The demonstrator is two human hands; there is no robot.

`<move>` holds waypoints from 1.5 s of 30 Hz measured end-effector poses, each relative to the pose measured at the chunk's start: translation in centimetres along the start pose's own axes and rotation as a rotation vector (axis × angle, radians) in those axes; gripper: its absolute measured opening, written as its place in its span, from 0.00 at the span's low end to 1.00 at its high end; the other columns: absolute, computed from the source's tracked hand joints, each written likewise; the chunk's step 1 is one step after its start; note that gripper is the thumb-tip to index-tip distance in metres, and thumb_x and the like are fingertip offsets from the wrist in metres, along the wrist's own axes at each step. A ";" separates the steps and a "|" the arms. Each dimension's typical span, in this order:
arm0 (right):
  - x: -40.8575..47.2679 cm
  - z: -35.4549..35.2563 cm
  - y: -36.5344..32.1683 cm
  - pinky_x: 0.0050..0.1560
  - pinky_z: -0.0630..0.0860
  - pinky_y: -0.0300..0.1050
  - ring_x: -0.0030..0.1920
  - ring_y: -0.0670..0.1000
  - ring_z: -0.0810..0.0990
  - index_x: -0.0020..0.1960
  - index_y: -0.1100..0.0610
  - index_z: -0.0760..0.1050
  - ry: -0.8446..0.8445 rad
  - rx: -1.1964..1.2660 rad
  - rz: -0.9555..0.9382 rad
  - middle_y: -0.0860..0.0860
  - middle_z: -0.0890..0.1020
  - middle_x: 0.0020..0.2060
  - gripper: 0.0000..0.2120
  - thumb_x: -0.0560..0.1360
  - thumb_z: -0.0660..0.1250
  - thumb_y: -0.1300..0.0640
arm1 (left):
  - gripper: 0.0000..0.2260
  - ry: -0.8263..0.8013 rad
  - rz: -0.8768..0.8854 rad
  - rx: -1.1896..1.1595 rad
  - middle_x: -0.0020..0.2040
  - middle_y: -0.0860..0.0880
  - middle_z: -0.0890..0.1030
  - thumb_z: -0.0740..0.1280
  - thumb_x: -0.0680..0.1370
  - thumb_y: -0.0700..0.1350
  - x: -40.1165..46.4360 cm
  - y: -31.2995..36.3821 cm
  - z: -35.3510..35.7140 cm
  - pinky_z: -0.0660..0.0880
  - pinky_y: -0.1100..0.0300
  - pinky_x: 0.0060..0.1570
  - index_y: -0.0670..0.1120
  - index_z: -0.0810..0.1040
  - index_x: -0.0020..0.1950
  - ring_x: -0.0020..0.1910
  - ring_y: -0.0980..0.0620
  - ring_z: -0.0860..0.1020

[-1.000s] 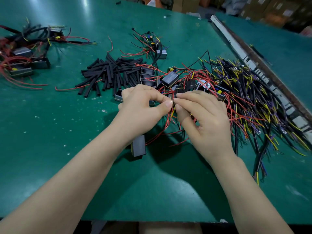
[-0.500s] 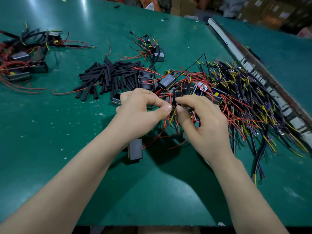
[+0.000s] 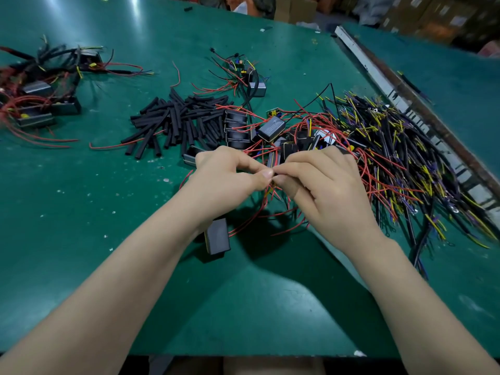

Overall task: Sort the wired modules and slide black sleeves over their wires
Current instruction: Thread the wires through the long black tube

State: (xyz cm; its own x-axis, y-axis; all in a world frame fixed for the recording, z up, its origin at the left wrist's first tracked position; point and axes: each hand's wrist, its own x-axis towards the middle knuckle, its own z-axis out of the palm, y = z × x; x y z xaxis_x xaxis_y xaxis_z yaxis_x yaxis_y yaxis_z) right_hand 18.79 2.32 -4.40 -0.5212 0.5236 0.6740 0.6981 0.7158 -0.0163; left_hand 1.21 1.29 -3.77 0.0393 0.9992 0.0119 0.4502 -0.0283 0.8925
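A: Can any writing be read on the parts?

B: A pale marking is seen on the black box-shaped module [image 3: 271, 128] at twelve o'clock from the hands, but it is too blurred to be read.

A: How are the hands set?

B: Thin red wires [image 3: 266, 194] are pinched between curled thumb and fingers of the left hand [image 3: 227, 180] and the right hand [image 3: 324, 185], fingertips almost met.

A: And the module being worked?

B: A black rectangular module [image 3: 217, 236] is seen below the left wrist, at six o'clock, over the green table mat [image 3: 81, 212]. Its long axis runs roughly twelve to six. The heap of short black tube sleeves [image 3: 178, 120] lies at eleven o'clock.
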 end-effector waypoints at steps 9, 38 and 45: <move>0.5 -0.7 0.4 0.37 0.72 0.52 0.38 0.57 0.78 0.45 0.57 0.82 -0.119 -0.139 -0.105 0.51 0.83 0.41 0.11 0.79 0.64 0.53 | 0.11 0.049 0.013 0.125 0.52 0.43 0.78 0.71 0.69 0.57 0.2 -0.3 0.6 0.64 0.48 0.65 0.63 0.76 0.27 0.64 0.45 0.67; -2.0 0.4 -0.8 0.49 0.71 0.60 0.51 0.55 0.77 0.48 0.56 0.83 0.093 0.201 0.395 0.51 0.80 0.46 0.10 0.75 0.68 0.51 | 0.06 0.177 0.277 0.277 0.43 0.61 0.68 0.70 0.73 0.53 0.0 -0.4 1.1 0.50 0.61 0.43 0.62 0.75 0.38 0.56 0.59 0.58; -1.8 0.4 -1.5 0.49 0.71 0.63 0.51 0.55 0.76 0.47 0.57 0.82 0.100 0.308 0.419 0.49 0.79 0.46 0.09 0.76 0.67 0.53 | 0.02 0.233 0.367 0.302 0.44 0.59 0.70 0.72 0.73 0.52 -0.5 -0.3 1.3 0.51 0.60 0.43 0.58 0.80 0.42 0.56 0.58 0.59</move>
State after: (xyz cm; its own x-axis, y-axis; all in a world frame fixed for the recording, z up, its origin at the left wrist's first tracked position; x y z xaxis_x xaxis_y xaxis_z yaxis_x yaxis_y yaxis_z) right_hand 18.48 0.49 -5.89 -0.1687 0.7584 0.6296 0.6520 0.5649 -0.5057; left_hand 2.21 0.80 -4.61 0.0588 0.9013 0.4293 0.6826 -0.3500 0.6415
